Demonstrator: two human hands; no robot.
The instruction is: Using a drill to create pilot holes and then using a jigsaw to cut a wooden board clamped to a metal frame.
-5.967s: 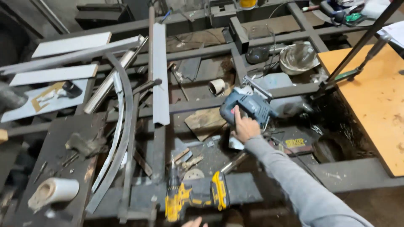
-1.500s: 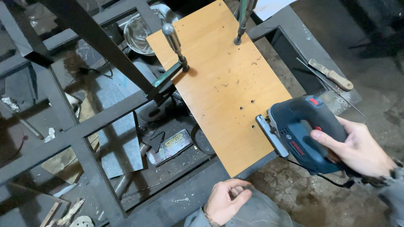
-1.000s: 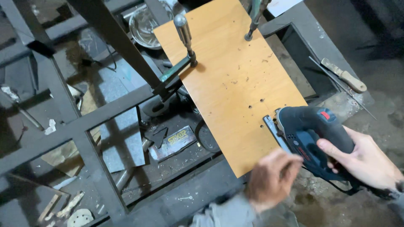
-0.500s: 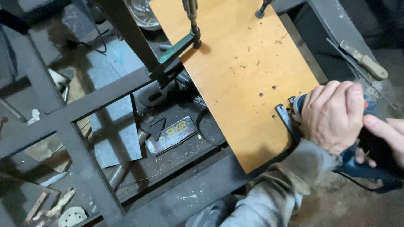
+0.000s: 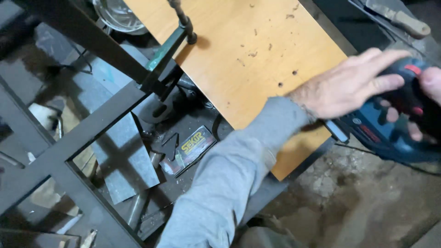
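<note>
Dark metal framing (image 5: 92,133) carries my clamped wooden board (image 5: 239,59). My left hand (image 5: 349,85), fingers spread, lies flat over the blue jigsaw (image 5: 390,133) at the board's right edge. My right hand (image 5: 425,103), farther right, wraps its handle.

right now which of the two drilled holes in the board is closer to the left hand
The right-hand hole, higher up the wooden board. It sits just off the left hand near the wrist; the other hole lies lower left, nearer the grey sleeve.

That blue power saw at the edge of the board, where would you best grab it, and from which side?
Grip the blue saw by its top handle, coming from above and behind. Its flat base sits at the edge of the wooden board, so the handle faces up. The right hand wraps it there; the left hand lies over the front.
</note>
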